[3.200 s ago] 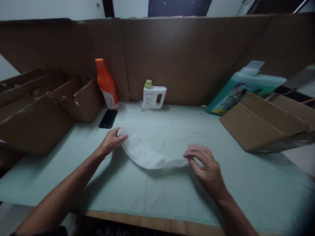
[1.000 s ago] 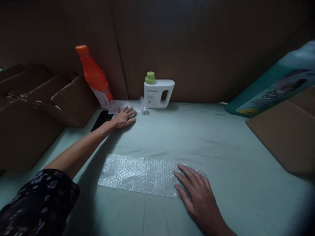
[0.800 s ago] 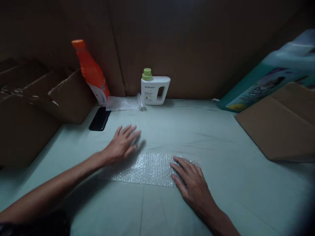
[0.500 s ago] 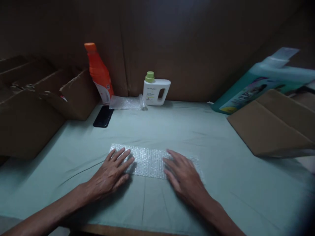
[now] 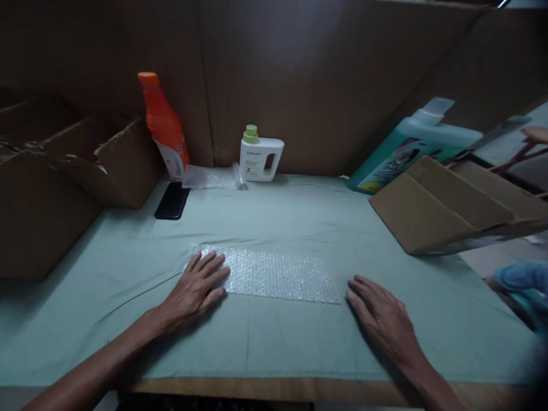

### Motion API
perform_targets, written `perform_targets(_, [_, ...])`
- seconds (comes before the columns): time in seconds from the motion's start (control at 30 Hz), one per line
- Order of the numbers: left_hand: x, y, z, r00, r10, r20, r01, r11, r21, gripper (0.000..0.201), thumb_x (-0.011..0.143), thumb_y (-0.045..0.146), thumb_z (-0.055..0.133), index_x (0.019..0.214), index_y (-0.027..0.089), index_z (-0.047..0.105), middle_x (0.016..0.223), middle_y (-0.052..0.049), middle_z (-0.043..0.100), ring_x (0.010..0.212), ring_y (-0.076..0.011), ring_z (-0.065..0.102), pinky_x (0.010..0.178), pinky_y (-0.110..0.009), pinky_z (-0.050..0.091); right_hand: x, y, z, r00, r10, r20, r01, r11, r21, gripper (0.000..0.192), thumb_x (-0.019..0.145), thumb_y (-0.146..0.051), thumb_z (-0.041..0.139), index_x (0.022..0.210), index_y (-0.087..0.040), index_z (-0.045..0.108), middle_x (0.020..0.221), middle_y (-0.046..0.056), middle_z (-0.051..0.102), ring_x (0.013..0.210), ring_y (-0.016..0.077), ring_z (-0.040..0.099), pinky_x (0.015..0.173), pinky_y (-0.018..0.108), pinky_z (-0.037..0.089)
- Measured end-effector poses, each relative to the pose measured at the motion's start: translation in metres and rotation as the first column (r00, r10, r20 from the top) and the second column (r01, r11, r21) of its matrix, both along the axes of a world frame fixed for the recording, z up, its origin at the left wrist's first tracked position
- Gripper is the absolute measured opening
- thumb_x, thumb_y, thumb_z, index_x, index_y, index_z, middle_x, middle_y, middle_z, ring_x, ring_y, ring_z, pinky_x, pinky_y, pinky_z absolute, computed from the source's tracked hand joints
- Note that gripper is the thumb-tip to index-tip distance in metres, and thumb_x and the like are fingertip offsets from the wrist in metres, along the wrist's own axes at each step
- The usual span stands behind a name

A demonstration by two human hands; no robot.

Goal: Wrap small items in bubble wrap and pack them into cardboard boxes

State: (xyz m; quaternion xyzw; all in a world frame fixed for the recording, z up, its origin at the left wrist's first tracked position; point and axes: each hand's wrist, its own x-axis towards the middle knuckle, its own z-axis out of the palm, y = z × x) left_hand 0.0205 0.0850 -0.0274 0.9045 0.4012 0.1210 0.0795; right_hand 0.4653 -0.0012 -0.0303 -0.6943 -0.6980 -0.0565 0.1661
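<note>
Left hand (image 5: 197,291) lies flat, palm down, fingers spread, pinning the left end of the bubble wrap sheet (image 5: 274,275); nothing gripped, just pressing so the sheet stays flat on the green table cloth (image 5: 299,222). Right hand (image 5: 383,319) also flat and open, fingers apart, resting on the cloth just off the sheet's right end, fingertips near its corner but apparently not touching it. Neither hand is closed on anything.

The sheet is a long strip running crosswise between the two hands, fully unrolled, no curl visible at the free right end.

Beyond the left hand, well apart: black phone (image 5: 172,201) flat on the cloth, orange bottle (image 5: 163,127) leaning against the cardboard back wall (image 5: 325,85), a second piece of bubble wrap (image 5: 209,177) lying between it and the white jug with green cap (image 5: 258,158). Beyond the right hand and further right: teal detergent jug (image 5: 411,149) tilted behind a folded cardboard box (image 5: 445,208). Left of the left hand: open cardboard boxes (image 5: 64,182).

Room: wide bare cloth beyond the sheet up to the bottles, and a clear patch to the right of the right hand before the folded box. Near side is tight, as the wooden table edge (image 5: 274,391) runs just under both wrists. Something blue, blurred (image 5: 520,285), sits at the far right edge; cannot tell what.
</note>
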Motion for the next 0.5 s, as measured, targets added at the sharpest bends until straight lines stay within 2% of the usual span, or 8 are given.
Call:
perform_targets(0.07, [-0.003,-0.001,0.003,0.989,0.141,0.034,-0.143,0.986,0.087,0.043,0.1,0.035,0.045,0.14,0.02,0.053,0.153,-0.016,0.048,0.146,-0.0334,0.038,0.119,-0.059,0.028,0.004,0.005,0.0,1.0,-0.01,-0.017,0.011,0.999,0.043,0.047,0.098,-0.054,0.042,0.117,-0.021,0.07,0.127,0.014,0.07,0.115,0.0329,0.064,0.087,0.049,0.051])
perform_targets(0.13, [-0.008,-0.003,0.006,0.944,0.322,0.067,-0.329,0.929,0.172,0.044,0.097,0.034,0.049,0.136,0.016,0.055,0.146,-0.02,0.053,0.141,-0.036,0.042,0.117,-0.061,0.03,-0.006,0.021,-0.004,1.0,0.003,-0.031,-0.002,0.998,0.056,0.049,0.097,-0.053,0.043,0.124,-0.02,0.066,0.129,0.015,0.068,0.117,0.0343,0.062,0.089,0.051,0.05])
perform_targets(0.23, [-0.016,-0.008,0.006,0.86,0.503,0.084,-0.51,0.843,0.169,0.038,0.092,0.04,0.055,0.121,0.016,0.063,0.132,-0.019,0.06,0.129,-0.0383,0.049,0.109,-0.061,0.038,-0.031,0.047,-0.007,0.998,0.019,-0.06,-0.015,0.998,0.06,0.051,0.095,-0.049,0.048,0.128,-0.014,0.063,0.123,0.018,0.07,0.111,0.0367,0.064,0.087,0.053,0.051])
perform_targets(0.3, [-0.018,-0.013,0.002,0.835,0.542,0.1,-0.55,0.828,0.111,0.028,0.09,0.039,0.055,0.104,0.019,0.068,0.124,-0.016,0.064,0.118,-0.0367,0.055,0.099,-0.057,0.045,-0.047,0.054,-0.003,0.987,0.067,-0.148,-0.06,0.997,0.052,0.044,0.093,-0.04,0.05,0.125,-0.015,0.065,0.117,0.017,0.073,0.104,0.0346,0.067,0.085,0.052,0.052])
perform_targets(0.4, [-0.019,-0.01,-0.003,0.843,0.522,0.127,-0.53,0.847,0.041,0.022,0.089,0.034,0.049,0.09,0.022,0.067,0.112,-0.012,0.069,0.104,-0.0336,0.061,0.087,-0.051,0.049,-0.069,0.044,0.01,0.951,0.135,-0.28,-0.131,0.991,0.033,0.036,0.091,-0.028,0.05,0.121,-0.019,0.067,0.113,0.011,0.075,0.094,0.0259,0.071,0.084,0.042,0.056])
perform_targets(0.5, [-0.018,0.02,0.007,0.861,0.478,0.173,-0.493,0.868,0.059,0.022,0.088,0.034,0.047,0.093,0.022,0.065,0.097,-0.009,0.072,0.092,-0.0301,0.066,0.084,-0.046,0.049,-0.096,0.023,0.024,0.902,0.127,-0.412,-0.164,0.985,-0.056,0.036,0.09,-0.024,0.051,0.123,-0.02,0.065,0.094,0.004,0.076,0.077,0.0181,0.07,0.071,0.03,0.057])
